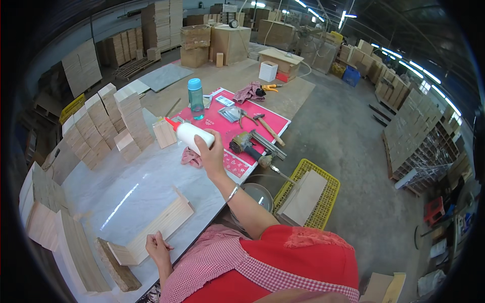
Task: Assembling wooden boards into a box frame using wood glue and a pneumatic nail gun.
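Note:
My right hand is wrapped round a white squeeze bottle with a red nozzle, held up over the table and tilted so that the nozzle points up and left. My left hand is by the near edge of a pale wooden piece, a long board with short upright pieces at its ends. The left fingers are curled in, and what they hold, if anything, is hidden. Just left of the board lies a rough-edged wooden strip on the glossy grey tabletop.
Stacked wooden blocks line the far left; long boards lie near left. On the pink mat are a blue-lidded bottle, a hammer and a nail gun with a hose. A yellow crate holding boards stands at right.

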The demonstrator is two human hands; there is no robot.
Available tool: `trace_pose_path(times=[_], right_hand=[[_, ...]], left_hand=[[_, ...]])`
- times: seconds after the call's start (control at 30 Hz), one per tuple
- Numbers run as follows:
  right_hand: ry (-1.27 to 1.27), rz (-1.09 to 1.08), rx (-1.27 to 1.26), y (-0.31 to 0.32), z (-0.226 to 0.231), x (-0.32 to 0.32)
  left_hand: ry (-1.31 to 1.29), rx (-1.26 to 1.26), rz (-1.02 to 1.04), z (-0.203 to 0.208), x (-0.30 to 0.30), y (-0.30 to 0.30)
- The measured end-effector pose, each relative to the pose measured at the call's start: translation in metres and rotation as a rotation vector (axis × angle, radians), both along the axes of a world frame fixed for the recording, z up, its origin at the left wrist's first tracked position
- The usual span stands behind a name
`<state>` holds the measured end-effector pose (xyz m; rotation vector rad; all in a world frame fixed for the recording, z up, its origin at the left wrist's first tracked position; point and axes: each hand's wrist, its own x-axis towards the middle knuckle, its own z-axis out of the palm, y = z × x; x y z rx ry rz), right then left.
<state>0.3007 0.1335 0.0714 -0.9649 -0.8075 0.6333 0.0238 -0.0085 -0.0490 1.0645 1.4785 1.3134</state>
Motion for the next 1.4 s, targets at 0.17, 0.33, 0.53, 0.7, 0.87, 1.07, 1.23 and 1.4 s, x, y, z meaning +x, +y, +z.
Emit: trace_pose_path(times=[0.17,0.33,0.53,0.7,0.87,1.07,1.23,1.4], right_hand=[[0.117,0.233,0.025,-0.006,0.016,-0.03],[0.073,0.317,0.061,-0.02,0.024,-0.058],[-0.055,0.359,0.087,-0.013,0.007,-0.078],[-0.177,0.545,-0.09,-0.026,-0.022,-0.109],[-0.189,0.879,-0.118,-0.045,-0.022,-0.144],[-0.308,1.016,-0.147,-0.061,-0.032,-0.183],[-0.348,1.094,-0.138,-0.072,-0.036,-0.202],[-0.432,1.103,-0.153,-0.075,-0.038,-0.211]], left_hand=[[-0.039,-0.002,-0.001,-0.009,0.003,0.0],[-0.006,-0.01,-0.001,-0.006,0.0,0.003],[0.955,0.413,-0.109,-0.015,-0.002,0.011],[1.159,0.33,-0.261,-0.031,-0.005,0.023],[1.178,0.209,-0.198,-0.027,0.0,0.033],[1.05,0.179,-0.246,-0.025,-0.008,0.031],[0.86,0.193,-0.266,-0.036,-0.008,0.038],[0.722,0.218,-0.255,-0.056,-0.001,0.047]])
